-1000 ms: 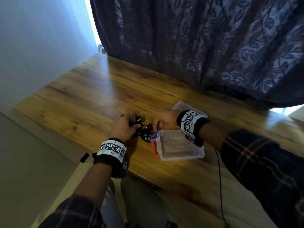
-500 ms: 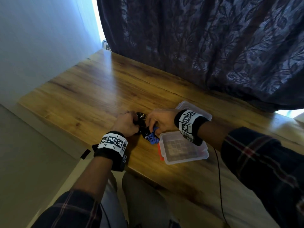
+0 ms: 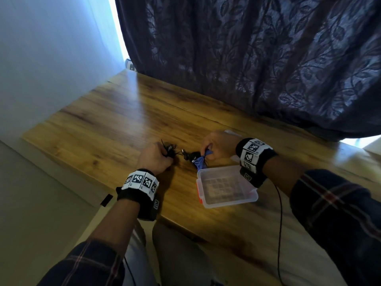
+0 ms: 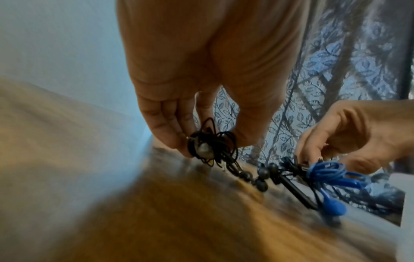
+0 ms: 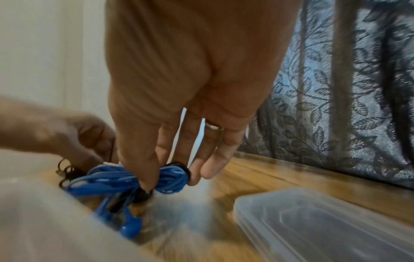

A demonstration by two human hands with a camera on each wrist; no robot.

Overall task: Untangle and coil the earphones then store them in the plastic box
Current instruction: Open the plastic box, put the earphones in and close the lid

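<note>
My left hand [image 3: 157, 156] pinches a tangled bundle of black earphones [image 4: 207, 144] just above the wooden table [image 3: 103, 129]. My right hand [image 3: 216, 146] pinches a bundle of blue earphones [image 5: 125, 179] with black cord tangled into it, close to the clear plastic box [image 3: 226, 187]. A second clump of black earphones [image 3: 190, 155] lies between the two hands, with dark earbuds [image 4: 262, 174] resting on the wood. The open box sits in front of my right wrist, and I see nothing in it.
The box's clear lid [image 5: 325, 225] lies flat on the table to the right of my right hand. A dark patterned curtain [image 3: 257, 58] hangs along the table's far edge. A wall [image 3: 41, 48] stands at the left. A thin black cable [image 3: 279, 223] hangs below my right arm.
My hands have pulled apart: the left has gone left with a black bundle, the right has stayed near the box with the blue one, opening a gap between the bundles.
</note>
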